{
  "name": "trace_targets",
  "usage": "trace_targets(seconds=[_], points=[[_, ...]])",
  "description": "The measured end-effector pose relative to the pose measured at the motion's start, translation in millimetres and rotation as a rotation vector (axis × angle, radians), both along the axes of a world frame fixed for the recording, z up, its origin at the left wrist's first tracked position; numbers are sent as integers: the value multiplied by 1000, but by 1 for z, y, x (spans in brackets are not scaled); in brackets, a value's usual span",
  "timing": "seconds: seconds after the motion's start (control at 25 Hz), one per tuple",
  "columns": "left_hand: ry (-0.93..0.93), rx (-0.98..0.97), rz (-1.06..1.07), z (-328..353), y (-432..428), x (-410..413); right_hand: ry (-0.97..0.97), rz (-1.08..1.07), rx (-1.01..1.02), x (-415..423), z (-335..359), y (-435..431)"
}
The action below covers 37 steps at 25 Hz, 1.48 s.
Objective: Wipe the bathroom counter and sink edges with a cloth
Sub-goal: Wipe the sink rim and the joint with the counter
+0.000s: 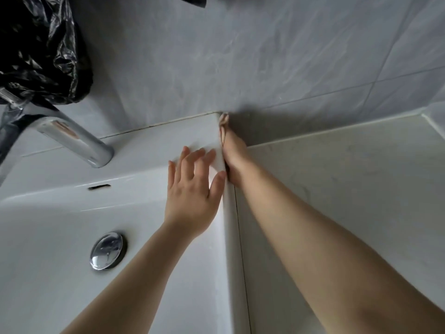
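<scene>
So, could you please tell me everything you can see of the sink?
The sink is a white, glossy, ceramic-looking rectangular basin against the grey tiled wall. It has a slot overflow, a chrome drain plug and a chrome faucet on its back ledge. The left hand lies flat on its right rim; the right hand presses a cloth against its outer right side, beside the counter.

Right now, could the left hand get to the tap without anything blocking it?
Probably yes. The left hand lies flat on the sink rim, and only bare white surface lies between it and the tap. Nothing stands in the way.
</scene>
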State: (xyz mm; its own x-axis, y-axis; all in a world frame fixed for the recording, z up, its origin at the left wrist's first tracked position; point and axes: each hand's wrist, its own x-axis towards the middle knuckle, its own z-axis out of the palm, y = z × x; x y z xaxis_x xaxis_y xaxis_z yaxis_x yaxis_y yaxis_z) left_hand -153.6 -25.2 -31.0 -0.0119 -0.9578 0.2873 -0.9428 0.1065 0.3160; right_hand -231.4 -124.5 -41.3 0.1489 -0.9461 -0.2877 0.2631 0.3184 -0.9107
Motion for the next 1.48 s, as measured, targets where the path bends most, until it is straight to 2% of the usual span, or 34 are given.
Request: trace_targets(seconds=[0.12,0.2,0.32,0.44,0.48,0.68,0.8,0.92,1.04,1.16,1.28,1.36,1.48], points=[[11,-29,10,-3,1,1,42,47,-21,-5,-15,30],[13,-27,19,-4,1,2,62,81,49,-5,-33,74],[28,8,20,-3,2,-1,-13,49,137,-10,-48,94],[49,82,-31,3,12,-3,33,86,25,-12,-35,67],[46,104,-68,3,19,-3,-11,90,13,-13,-31,70],[99,203,-101,3,47,-9,-121,111,21,-19,-37,165],[90,210,-84,4,52,-12,-72,164,87,-18,-39,136],[63,204,-73,5,55,-12,-48,132,64,-17,-27,127],[112,199,-87,1,56,-12,-214,147,-3,-26,-27,178],[225,190,-79,-3,58,-15,-151,114,-3,-22,-33,169],[228,147,-80,-3,58,-14,-32,149,36,-24,-34,135],[227,144,-81,-4,58,-13,-58,130,32,-26,-32,150],[268,158,-67,-6,58,-14,-239,152,14,-25,-29,197]])
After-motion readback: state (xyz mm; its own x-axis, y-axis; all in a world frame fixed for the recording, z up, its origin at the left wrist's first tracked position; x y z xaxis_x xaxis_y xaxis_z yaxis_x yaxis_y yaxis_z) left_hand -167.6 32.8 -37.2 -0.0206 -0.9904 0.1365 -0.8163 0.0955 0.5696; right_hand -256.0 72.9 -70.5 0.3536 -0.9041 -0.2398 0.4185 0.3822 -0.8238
